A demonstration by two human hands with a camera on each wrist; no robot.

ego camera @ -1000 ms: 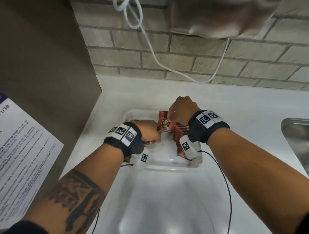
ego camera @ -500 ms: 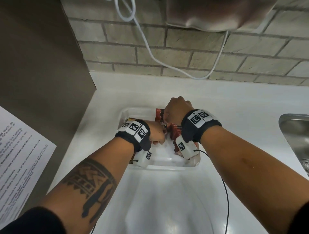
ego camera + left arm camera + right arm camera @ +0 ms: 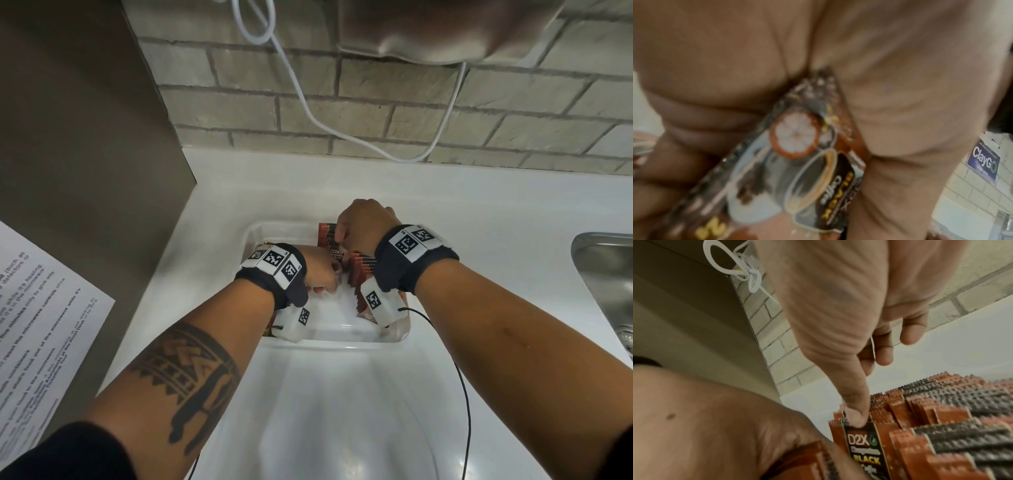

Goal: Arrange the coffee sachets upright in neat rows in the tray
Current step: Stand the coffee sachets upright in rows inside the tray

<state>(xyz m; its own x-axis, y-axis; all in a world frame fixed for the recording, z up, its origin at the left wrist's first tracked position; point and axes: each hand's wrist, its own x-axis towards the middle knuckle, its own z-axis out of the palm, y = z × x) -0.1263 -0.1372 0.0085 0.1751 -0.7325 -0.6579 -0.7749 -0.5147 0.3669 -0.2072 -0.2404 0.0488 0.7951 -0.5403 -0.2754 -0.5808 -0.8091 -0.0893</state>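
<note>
At frame centre, the right hand (image 3: 363, 224) pinches an upright black sachet (image 3: 863, 444) at its top edge inside the tray (image 3: 329, 337); the left hand (image 3: 320, 270), nearer, grips another sachet (image 3: 797, 162) lower left of it.

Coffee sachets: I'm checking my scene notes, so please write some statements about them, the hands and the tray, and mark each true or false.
1. The right hand pinches the top edge of a black D2X sachet. True.
2. The sachets already in the clear tray lie flat in one pile. False: the row of sachets stands on edge, serrated tops up.
3. The left hand is empty. False: its fingers grip a coffee sachet.
4. A metal sink lies to the right of the tray. True.
5. The tray sits on a wooden table. False: it sits on a white counter below a brick wall.
</note>
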